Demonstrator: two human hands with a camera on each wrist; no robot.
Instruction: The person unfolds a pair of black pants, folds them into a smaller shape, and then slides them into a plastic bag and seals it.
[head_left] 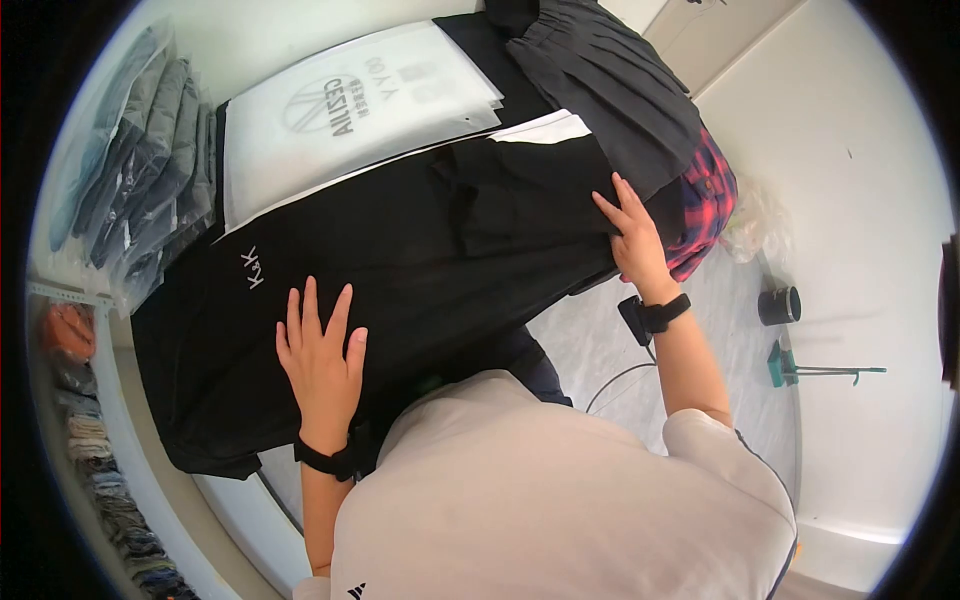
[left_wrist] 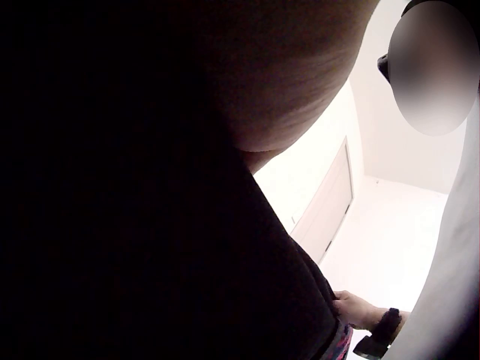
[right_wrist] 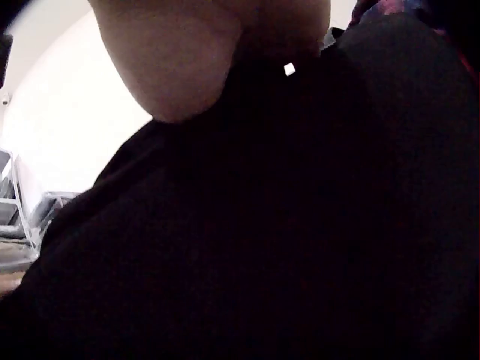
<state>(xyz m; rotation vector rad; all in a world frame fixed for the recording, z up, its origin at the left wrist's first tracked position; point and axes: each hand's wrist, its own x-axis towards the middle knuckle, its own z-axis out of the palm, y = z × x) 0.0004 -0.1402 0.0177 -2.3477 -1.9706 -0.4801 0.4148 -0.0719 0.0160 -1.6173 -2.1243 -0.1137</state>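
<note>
Black garment (head_left: 410, 250), left hand (head_left: 322, 365) splayed on top, right hand (head_left: 638, 240) unclenched at its edge

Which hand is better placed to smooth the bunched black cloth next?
Probably the right: the right hand rests at the black garment's edge, beside the bunched part, while the left hand lies spread farther off, near the white letters.
</note>
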